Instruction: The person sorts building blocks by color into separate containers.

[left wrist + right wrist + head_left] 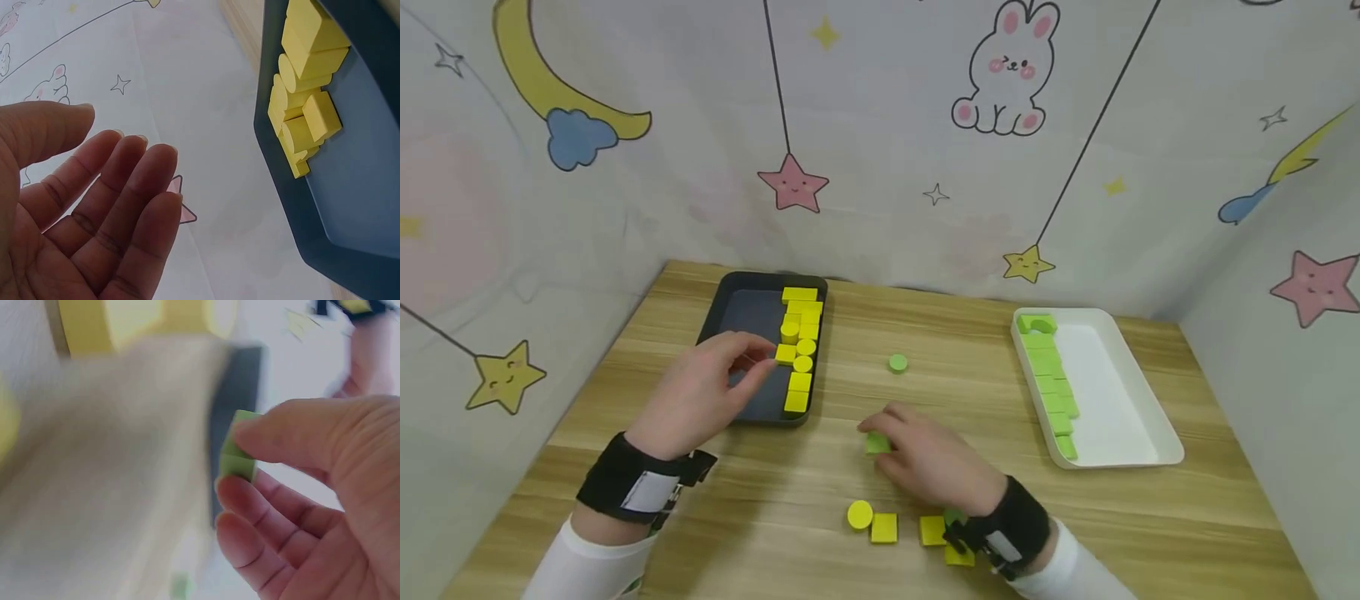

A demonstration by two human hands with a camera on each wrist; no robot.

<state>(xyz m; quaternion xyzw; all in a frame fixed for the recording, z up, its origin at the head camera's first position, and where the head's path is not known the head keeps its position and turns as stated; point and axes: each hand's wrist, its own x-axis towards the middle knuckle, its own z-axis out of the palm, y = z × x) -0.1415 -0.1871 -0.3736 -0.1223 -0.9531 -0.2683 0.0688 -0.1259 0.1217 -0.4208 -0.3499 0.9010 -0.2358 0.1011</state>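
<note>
Between thumb and fingers, my right hand (940, 458) pinches a small green block (239, 464) above the middle of the table. My left hand (700, 387) is over the near left part of a dark tray (747, 312), fingers bent loosely with a gap to the thumb. In the left wrist view nothing lies in the left hand (103, 219). Yellow blocks (797, 382), squares, cylinders and others, line the dark tray's right side. A green disc (898, 363) lies on the table beyond the right hand.
At the right, a white tray (1131, 392) has green blocks (1047, 364) along its left side. Near the front lie a yellow disc (860, 515) and several yellow square blocks (884, 528). A green piece (953, 517) is partly hidden by the right wrist strap. A printed cloth backdrop borders the table.
</note>
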